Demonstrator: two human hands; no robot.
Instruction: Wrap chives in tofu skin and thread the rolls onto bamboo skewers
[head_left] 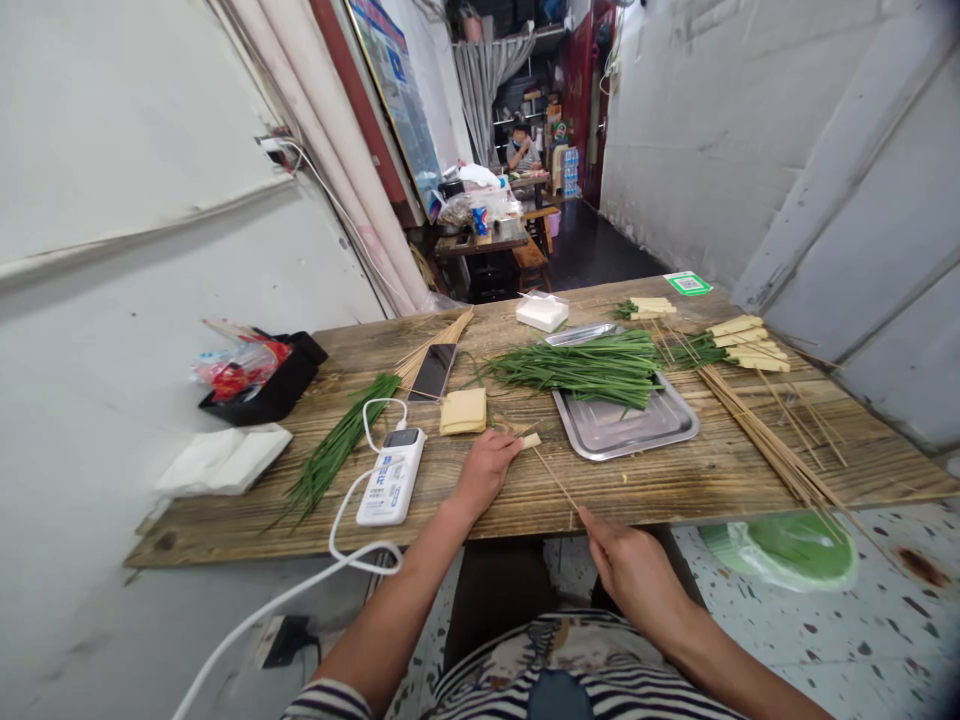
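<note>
My left hand (482, 470) is closed on a small rolled tofu sheet (532, 441), whose pale end sticks out past the fingertips. A thin bamboo skewer (556, 481) runs from that roll down to my right hand (626, 555), which pinches its lower end at the table's front edge. Whether the skewer's tip is inside the roll, I cannot tell. Just behind my left hand lies a stack of square tofu sheets (463, 411). Green chives (585, 366) are heaped on a metal tray (628, 440) to the right.
A white power bank (393, 478) with a cable, a phone (433, 373) and more chives (341, 445) lie left. Finished skewered rolls (750, 345) and loose skewers (765, 440) are at right. A black box (274, 390) stands far left; a person (523, 150) sits in the background.
</note>
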